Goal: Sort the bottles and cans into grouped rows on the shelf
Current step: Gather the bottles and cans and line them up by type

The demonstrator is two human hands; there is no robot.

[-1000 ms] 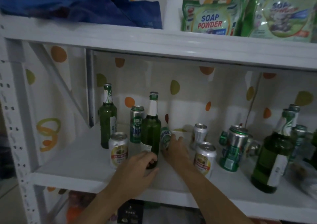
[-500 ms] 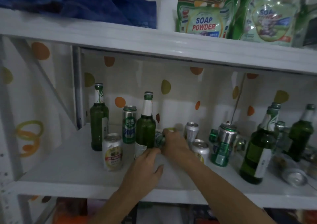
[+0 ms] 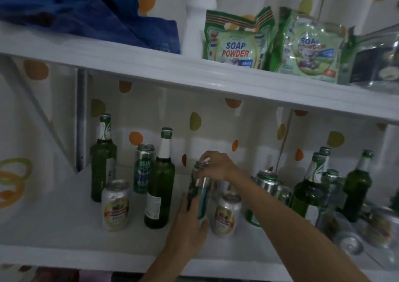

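Centre of frame, on the shelf (image 3: 64, 227): green can (image 3: 199, 195). Right hand (image 3: 218, 165), grip pinching its top rim. Left hand (image 3: 190, 223), grip wrapped round its lower body.

Green bottles (image 3: 160, 184), green and silver cans (image 3: 115, 206), blue cloth (image 3: 86, 11), orange-dotted backdrop (image 3: 216, 119).
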